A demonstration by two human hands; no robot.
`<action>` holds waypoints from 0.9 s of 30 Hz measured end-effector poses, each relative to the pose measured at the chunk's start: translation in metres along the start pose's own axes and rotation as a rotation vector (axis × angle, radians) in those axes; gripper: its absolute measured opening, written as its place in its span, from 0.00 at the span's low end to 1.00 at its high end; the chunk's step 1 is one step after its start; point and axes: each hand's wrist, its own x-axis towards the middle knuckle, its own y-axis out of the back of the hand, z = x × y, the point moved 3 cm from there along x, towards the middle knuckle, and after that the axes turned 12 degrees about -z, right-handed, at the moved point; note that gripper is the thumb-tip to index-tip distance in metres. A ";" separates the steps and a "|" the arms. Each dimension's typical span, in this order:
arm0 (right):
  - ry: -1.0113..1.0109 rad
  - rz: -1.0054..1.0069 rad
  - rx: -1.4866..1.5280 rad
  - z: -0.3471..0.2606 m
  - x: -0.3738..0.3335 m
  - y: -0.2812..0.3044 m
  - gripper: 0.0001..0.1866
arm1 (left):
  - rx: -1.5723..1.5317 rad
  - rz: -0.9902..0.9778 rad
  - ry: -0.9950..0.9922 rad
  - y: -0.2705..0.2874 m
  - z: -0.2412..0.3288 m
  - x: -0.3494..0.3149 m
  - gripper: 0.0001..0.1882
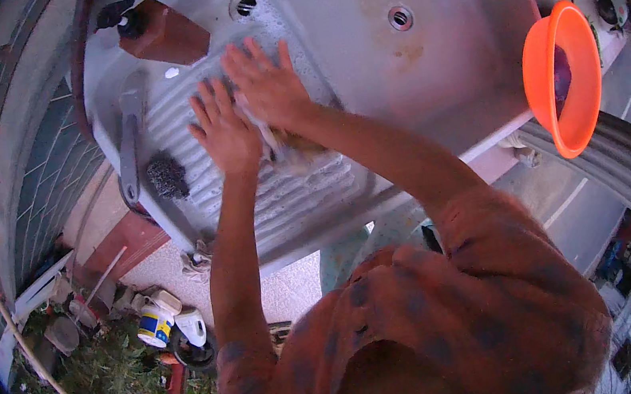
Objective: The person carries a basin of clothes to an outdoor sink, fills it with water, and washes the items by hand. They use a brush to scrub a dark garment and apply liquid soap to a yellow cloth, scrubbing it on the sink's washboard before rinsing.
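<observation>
My left hand and my right hand lie side by side over the ribbed washboard of a pale laundry sink. Both are flat, fingers stretched out and somewhat apart. Beneath and beside my palms is a wet, light-coloured cloth, mostly hidden by the hands and right forearm. Suds whiten the ridges. A dark, fuzzy scouring pad rests left of my left hand. Near it, a grey long-handled brush lies along the sink's left edge. Beyond my fingertips a brown bottle with a black top is tilted.
To the right is a deeper basin with a drain and brownish stains. Another drain sits past the washboard. An orange tub holding something purple stands at the right edge. White containers and plants are below left.
</observation>
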 end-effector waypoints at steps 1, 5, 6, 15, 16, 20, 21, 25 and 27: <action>-0.029 0.031 0.005 0.005 0.011 -0.009 0.24 | 0.007 0.027 0.041 0.002 -0.004 0.013 0.27; -0.007 -0.142 -0.034 0.015 0.031 -0.010 0.20 | 0.001 0.064 0.048 -0.019 -0.021 0.024 0.24; -0.043 -0.335 0.002 0.015 0.041 0.002 0.19 | -0.059 0.045 -0.025 -0.030 -0.039 0.030 0.24; 0.080 -0.225 -0.070 -0.037 -0.107 0.013 0.26 | 0.072 -0.142 -0.106 -0.023 0.006 -0.083 0.29; 0.149 -0.257 -0.063 -0.035 -0.119 0.016 0.27 | 0.036 -0.206 -0.016 -0.025 0.013 -0.107 0.29; 0.204 -0.233 -0.114 -0.025 -0.086 0.014 0.27 | 0.004 -0.158 -0.057 -0.012 0.008 -0.079 0.29; 0.168 -0.190 -0.144 -0.020 -0.059 0.011 0.27 | 0.043 -0.137 -0.079 -0.009 0.001 -0.042 0.28; -0.029 -0.020 0.040 -0.018 0.008 -0.007 0.26 | 0.087 0.074 0.011 -0.003 -0.028 0.021 0.26; -0.001 -0.066 0.065 -0.018 -0.006 -0.009 0.26 | 0.009 0.058 -0.011 -0.007 -0.021 0.009 0.24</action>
